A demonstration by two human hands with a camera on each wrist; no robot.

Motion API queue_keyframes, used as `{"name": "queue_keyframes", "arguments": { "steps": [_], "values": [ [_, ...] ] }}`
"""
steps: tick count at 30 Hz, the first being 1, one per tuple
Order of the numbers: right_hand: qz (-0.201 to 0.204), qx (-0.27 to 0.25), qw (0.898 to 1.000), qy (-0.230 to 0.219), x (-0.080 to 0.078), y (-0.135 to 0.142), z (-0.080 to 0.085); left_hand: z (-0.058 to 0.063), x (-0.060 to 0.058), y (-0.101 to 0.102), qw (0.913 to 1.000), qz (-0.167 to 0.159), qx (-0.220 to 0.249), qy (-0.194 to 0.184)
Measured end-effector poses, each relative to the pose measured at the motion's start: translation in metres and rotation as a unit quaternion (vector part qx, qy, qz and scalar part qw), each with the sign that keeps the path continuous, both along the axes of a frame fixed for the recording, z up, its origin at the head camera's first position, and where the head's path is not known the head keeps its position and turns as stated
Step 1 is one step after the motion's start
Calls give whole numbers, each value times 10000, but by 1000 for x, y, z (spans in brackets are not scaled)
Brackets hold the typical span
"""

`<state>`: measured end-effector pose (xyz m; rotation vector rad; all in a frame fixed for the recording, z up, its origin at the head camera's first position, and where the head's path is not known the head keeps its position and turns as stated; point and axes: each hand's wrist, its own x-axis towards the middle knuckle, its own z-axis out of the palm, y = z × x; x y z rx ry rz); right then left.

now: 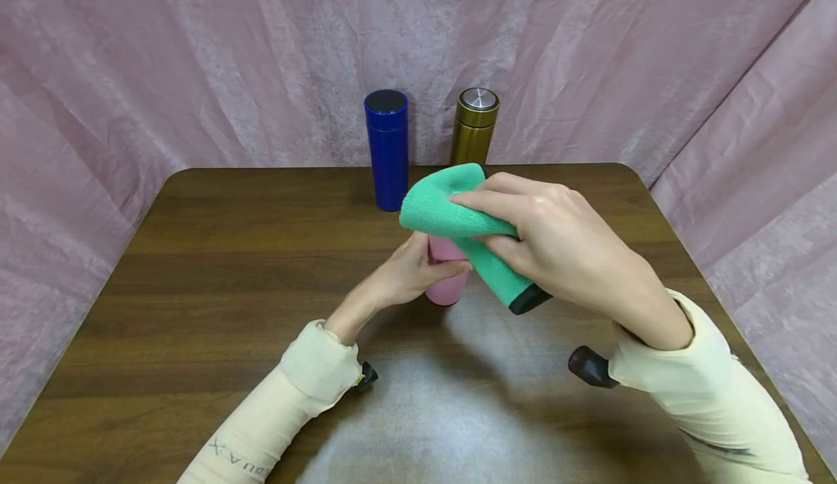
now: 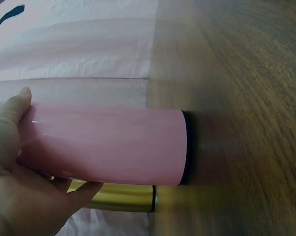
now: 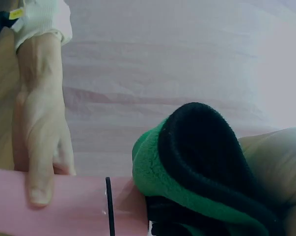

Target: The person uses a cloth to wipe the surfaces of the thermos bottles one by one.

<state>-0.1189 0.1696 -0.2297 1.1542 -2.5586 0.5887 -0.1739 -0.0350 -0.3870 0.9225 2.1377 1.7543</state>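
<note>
My left hand (image 1: 407,275) grips a pink bottle (image 1: 446,292) around its body. In the left wrist view the bottle (image 2: 113,145) has a dark rim at its base, right at the wooden tabletop. My right hand (image 1: 562,240) pinches a folded green cloth (image 1: 445,211) with a black border, thumb below and fingers above. Seen from the right wrist, the cloth (image 3: 152,164) lies against the top end of the bottle (image 3: 79,196), past a thin black ring. From the head view, the cloth covers the bottle's top.
Behind the hands, a blue bottle (image 1: 390,157) with a black top and a gold bottle (image 1: 474,131) with a silver top stand upright on the brown wooden table (image 1: 216,273). The cloth partly hides the gold one. A pink curtain (image 1: 294,55) hangs behind the table's back edge.
</note>
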Motion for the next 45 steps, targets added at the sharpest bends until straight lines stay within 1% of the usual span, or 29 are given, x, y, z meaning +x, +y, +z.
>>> {"name": "queue_keyframes", "arguments": {
  "steps": [1,3,5,7,9,14,16,18,22,27,29,31,33,36,38,40,41,45],
  "values": [
    [8,57,10000,-16,-4,-4,1,0,0,0,10000,-9,3,-55],
    [-19,187,9998,-101,-12,-11,3,1,1,-2,9998,78,-97,-139],
    [-90,272,9994,-189,-22,-16,4,1,2,-3,9994,213,-241,-114],
    [-176,254,9990,-311,-33,-20,5,1,2,-3,9988,322,-366,-42],
    [-263,150,9988,-377,-42,-22,5,1,1,-2,9989,325,-327,-17],
    [-397,-415,9967,-574,-59,-19,1,0,1,0,9992,349,-190,-79],
    [-498,-678,9939,-714,-62,-15,-1,1,2,-1,9985,457,-296,-78],
    [-648,-919,9896,-895,-64,-11,-4,1,3,-1,9979,526,-381,-60],
    [-894,-1362,9794,-1190,-69,-1,-15,1,3,-1,9976,541,-406,-122],
    [-948,-1876,9670,-1439,-74,7,-28,0,3,-1,9974,570,-422,-135],
    [-1014,-2119,9591,-1582,-74,9,-32,-1,3,-1,9974,578,-409,-106],
    [-1165,-2390,9480,-1747,-73,11,-36,-1,3,0,9977,573,-368,-67],
    [-1345,-2724,9327,-1945,-72,13,-40,-2,3,1,9979,566,-320,-40],
    [-1484,-3305,9030,-2312,-71,16,-47,-2,3,1,9980,567,-284,-16],
    [-1437,-3610,8848,-2574,-71,17,-52,-1,3,1,9980,573,-278,-23],
    [-1308,-3807,8694,-2865,-70,17,-56,-1,3,1,9979,587,-290,-27],
    [-1239,-3870,8631,-2999,-70,17,-59,-1,3,1,9978,595,-298,-34],
    [-1069,-3989,8441,-3420,-70,17,-68,-1,4,0,9975,619,-339,-38]
  ]
}}
